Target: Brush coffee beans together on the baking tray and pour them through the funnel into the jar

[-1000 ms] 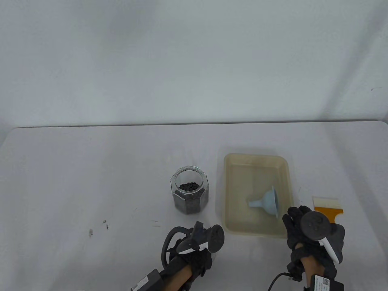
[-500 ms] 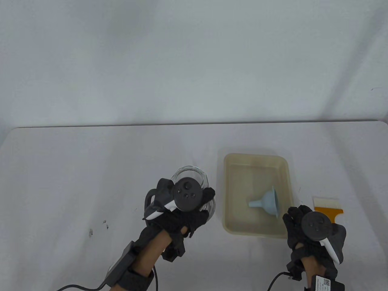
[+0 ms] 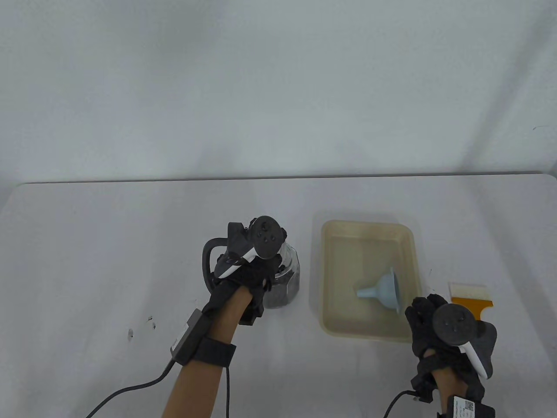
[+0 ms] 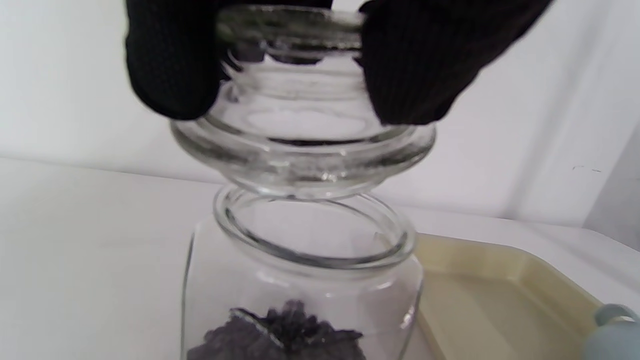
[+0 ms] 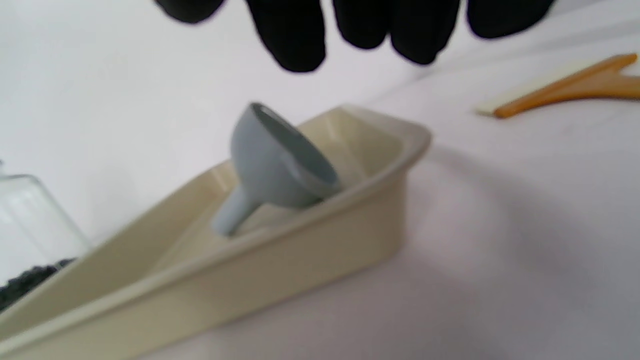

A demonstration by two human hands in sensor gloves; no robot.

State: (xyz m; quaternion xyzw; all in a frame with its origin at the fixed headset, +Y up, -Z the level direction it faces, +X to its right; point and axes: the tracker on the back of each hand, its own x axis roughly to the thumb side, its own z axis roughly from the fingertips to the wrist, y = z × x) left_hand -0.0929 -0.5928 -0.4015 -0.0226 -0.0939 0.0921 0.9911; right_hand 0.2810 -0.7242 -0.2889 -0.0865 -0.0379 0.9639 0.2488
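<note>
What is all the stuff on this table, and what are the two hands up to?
jar: one, clear glass, left of the tray, mouth open.
coffee beans: a dark heap, inside the jar.
lid: one, clear glass, held just above the jar's mouth.
baking tray: one, cream, right of the jar.
funnel: one, pale blue, lying on its side in the tray.
brush: one, orange handle with pale bristles, on the table right of the tray.
table: one, white.
left hand: black glove, grips the lid.
right hand: black glove, holds nothing, at the tray's near right corner.
</note>
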